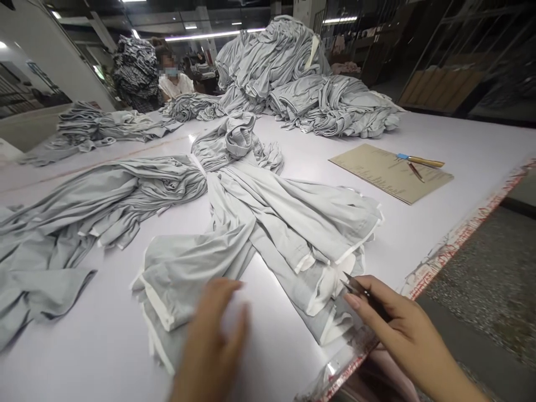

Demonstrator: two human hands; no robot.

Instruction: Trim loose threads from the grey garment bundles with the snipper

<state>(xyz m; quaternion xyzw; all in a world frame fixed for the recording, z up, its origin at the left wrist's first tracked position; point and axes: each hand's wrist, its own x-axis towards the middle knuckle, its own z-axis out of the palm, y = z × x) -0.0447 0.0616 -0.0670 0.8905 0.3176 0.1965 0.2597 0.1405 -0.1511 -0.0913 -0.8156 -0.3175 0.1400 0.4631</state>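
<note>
A large white table (100,357) fills the view, with a pile of gray cloth (251,184) gathered at its middle and fanning toward the viewer in two main spreads, their ends edged in white. The person's left hand (215,329), blurred, is partly open beside the nearer left spread, thumb and fingers parted and nothing seen in its grasp; whether it touches the cloth cannot be told. A wedge of white tabletop shows between the two spreads, just right of that hand, and a wider stretch lies at the lower left. The right hand (391,315) is curled closed around small dark snips (354,286), thumb and forefinger near the blades, whose tips point at the white hems of the right spread. This hand is close to the table's near right border, a worn strip of red and white tape (464,234), with gray floor (481,296) beyond. Farther up on the right, a brown board (368,167), well inside the tape, carries a blue-ended tool (422,161) and a thin brown stick (416,172). A huge gray heap (285,67) stands along the far side; a co-worker in white (176,86) is to its left.
</note>
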